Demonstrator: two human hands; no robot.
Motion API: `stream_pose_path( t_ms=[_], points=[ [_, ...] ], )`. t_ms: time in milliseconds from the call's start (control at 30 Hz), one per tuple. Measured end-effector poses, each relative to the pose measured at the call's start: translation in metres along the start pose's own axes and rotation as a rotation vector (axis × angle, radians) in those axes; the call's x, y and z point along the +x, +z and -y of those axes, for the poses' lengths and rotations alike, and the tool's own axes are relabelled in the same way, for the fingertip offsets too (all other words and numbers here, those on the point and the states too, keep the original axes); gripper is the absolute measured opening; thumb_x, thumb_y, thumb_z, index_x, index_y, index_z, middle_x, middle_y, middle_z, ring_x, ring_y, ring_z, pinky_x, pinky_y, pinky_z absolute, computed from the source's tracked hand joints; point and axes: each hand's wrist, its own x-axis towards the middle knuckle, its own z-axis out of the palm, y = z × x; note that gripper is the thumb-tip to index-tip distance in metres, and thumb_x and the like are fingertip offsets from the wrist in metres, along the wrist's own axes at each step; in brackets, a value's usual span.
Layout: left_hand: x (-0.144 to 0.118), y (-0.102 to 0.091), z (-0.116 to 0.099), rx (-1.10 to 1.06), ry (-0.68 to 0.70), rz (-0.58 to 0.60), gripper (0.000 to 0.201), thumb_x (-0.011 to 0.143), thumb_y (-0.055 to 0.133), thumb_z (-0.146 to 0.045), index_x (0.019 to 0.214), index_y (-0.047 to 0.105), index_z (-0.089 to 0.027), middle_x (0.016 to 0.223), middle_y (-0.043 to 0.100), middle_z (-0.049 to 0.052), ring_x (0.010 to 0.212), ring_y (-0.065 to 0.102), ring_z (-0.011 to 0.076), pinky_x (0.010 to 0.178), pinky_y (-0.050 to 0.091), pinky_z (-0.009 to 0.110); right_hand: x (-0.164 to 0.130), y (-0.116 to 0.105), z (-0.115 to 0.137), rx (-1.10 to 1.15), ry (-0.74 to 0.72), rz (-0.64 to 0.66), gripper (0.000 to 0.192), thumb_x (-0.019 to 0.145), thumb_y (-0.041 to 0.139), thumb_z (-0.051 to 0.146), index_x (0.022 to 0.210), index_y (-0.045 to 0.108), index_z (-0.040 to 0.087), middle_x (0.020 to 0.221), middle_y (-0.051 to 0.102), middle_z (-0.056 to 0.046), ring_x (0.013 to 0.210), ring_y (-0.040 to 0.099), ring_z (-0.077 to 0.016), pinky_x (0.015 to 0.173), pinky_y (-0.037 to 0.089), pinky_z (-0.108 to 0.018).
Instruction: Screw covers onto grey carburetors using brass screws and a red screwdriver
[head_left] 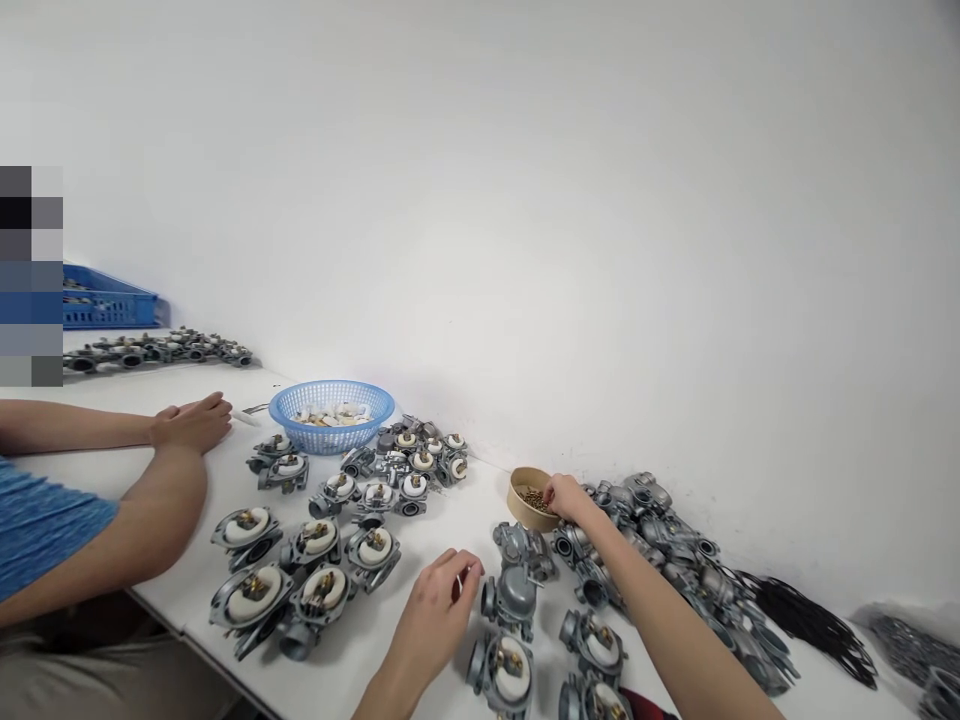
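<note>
My right hand (568, 498) reaches into a round tan bowl (514, 500), fingertips pinched among small brass-coloured parts (534, 500); whether they grip one is hidden. My left hand (439, 605) is above the table, thumb and forefinger curled together; anything between them is too small to make out. Just right of it sits a carburetor (517, 595) with its domed bowl cover facing up. Nearer me, a carburetor (510, 672) lies with its white float and brass parts exposed. Two similar open carburetors (600, 640) stand right of it, partly behind my right forearm.
Left, several open carburetors (322, 590) stand in rows before a blue basket (330, 440) of white floats. Right lie piled carburetors (645, 520), black cords (806, 615) and a plastic bag of metal parts (915, 645). A co-worker's hands (195, 422) rest on the table at left.
</note>
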Motion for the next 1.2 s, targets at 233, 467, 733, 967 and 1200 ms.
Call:
stream_pose_path(
  t_ms=[233,467,733,967,1200],
  points=[
    [-0.007,-0.002,0.01,0.061,-0.002,0.0,0.035,0.107,0.037,-0.039,0.085,0.06,-0.024,0.083,0.063,0.002,0.08,0.062,0.0229,0.074,0.042,0.032,0.005,0.003,0.023,-0.065,0.07,0.029,0.035,0.1,0.068,0.038,0.129,0.066,0.017,0.132,0.065,-0.011,0.113,0.068,-0.026,0.095,0.059,-0.044],
    [-0.005,-0.004,0.011,0.08,0.016,0.011,0.036,0.107,0.034,-0.038,0.086,0.059,-0.024,0.083,0.061,0.003,0.082,0.063,0.0234,0.076,0.044,0.034,-0.01,-0.004,0.031,0.001,0.051,-0.035,0.036,0.099,0.07,0.038,0.128,0.066,0.017,0.132,0.066,-0.01,0.115,0.067,-0.0273,0.095,0.059,-0.044],
    [-0.002,-0.007,0.009,-0.013,0.067,-0.067,0.033,0.107,0.04,-0.041,0.102,0.069,-0.026,0.09,0.07,0.005,0.076,0.066,0.0215,0.071,0.052,0.034,-0.053,-0.033,0.045,0.288,-0.154,-0.128,0.022,0.101,0.067,0.034,0.111,0.074,0.016,0.114,0.075,-0.009,0.101,0.072,-0.0225,0.091,0.06,-0.038],
    [-0.002,-0.007,0.005,-0.174,0.213,-0.198,0.023,0.102,0.058,-0.04,0.114,0.073,-0.028,0.108,0.077,0.006,0.084,0.074,0.0196,0.06,0.06,0.026,-0.148,-0.035,0.074,0.564,-0.435,-0.107,0.019,0.09,0.072,0.032,0.097,0.084,0.019,0.091,0.082,-0.006,0.083,0.076,-0.022,0.075,0.059,-0.029],
    [-0.01,0.004,0.002,-0.176,0.48,-0.127,0.018,0.1,0.066,-0.023,0.115,0.075,-0.026,0.109,0.081,0.007,0.095,0.078,0.0218,0.07,0.067,0.027,-0.197,-0.019,0.075,0.625,-0.637,-0.012,0.015,0.088,0.072,0.025,0.092,0.086,0.023,0.078,0.079,-0.003,0.068,0.067,-0.0172,0.06,0.048,-0.025]
  ],
)
